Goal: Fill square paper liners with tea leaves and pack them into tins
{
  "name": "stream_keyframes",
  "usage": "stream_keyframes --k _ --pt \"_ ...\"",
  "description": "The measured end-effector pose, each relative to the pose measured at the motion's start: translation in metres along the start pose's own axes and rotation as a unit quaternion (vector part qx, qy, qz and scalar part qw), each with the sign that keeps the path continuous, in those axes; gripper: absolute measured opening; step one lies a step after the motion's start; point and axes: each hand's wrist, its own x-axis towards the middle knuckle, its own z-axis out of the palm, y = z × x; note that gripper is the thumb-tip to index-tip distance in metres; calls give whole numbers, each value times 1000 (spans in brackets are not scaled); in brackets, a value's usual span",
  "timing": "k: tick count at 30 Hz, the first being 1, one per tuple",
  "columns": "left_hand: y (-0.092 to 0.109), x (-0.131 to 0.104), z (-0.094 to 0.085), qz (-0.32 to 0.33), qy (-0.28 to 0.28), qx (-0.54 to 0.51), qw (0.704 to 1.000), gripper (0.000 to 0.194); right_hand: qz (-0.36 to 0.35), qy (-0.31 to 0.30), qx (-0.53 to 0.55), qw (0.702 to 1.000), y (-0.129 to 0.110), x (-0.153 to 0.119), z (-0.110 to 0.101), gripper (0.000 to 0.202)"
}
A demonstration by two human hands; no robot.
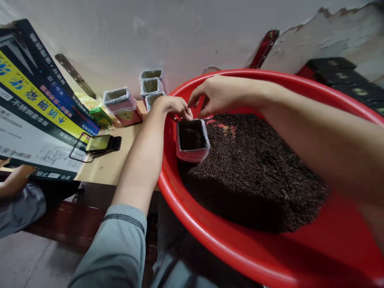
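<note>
A square box (193, 155) with a clear plastic liner (204, 134) folded over its rim stands in the big red basin (177, 196), close to its left wall. Dark loose tea leaves (255, 160) cover much of the basin floor, and some dark leaf lies inside the box. At the box's back rim, my left hand (177, 107) has its fingers closed on the liner's edge; the fingertips are partly hidden. My right hand (211, 94) hovers just behind and right of the box, fingers bent and apart, with nothing visible in them.
On the wooden table (103, 170) stand more lined boxes (118, 102), a green packet (100, 117) and a black-framed dustpan-like item (100, 145). A large printed carton (39, 108) leans at left. Another person's arm (16, 182) shows lower left. Dark boxes (339, 76) are stacked at right.
</note>
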Motion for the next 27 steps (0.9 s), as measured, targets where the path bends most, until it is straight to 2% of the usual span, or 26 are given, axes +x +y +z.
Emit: stream_keyframes --k 2,5,6,9,10,11,13,16,20,24,27 --pt "1 -1 0 -11 30 13 999 25 44 10 -17 999 35 -17 9 59" --pt "5 -4 0 -17 33 33 999 29 191 21 -55 980 70 -68 42 97" --pt "6 -5 1 -17 32 37 999 30 249 4 -56 967 75 -90 57 110" --pt "8 -5 0 -18 34 59 998 33 390 -127 -43 911 77 -155 104 145" --pt "9 -5 0 -22 34 64 997 34 415 -159 -42 895 76 -171 117 146" --pt "10 -5 0 -26 34 69 997 35 421 -164 -42 891 74 -183 128 145" --pt "12 -5 0 -28 34 73 996 34 406 -157 -39 899 72 -192 144 143" --pt "15 -5 0 -30 28 81 996 36 394 -125 -28 910 68 -175 163 147" --pt "17 -6 0 -40 23 97 994 40 387 -51 -30 920 65 -129 183 139" --pt "18 -5 0 -36 27 108 993 38 341 -5 -69 938 65 -81 196 117" --pt "18 -6 1 -40 24 105 993 38 322 15 -110 940 65 -47 202 84"
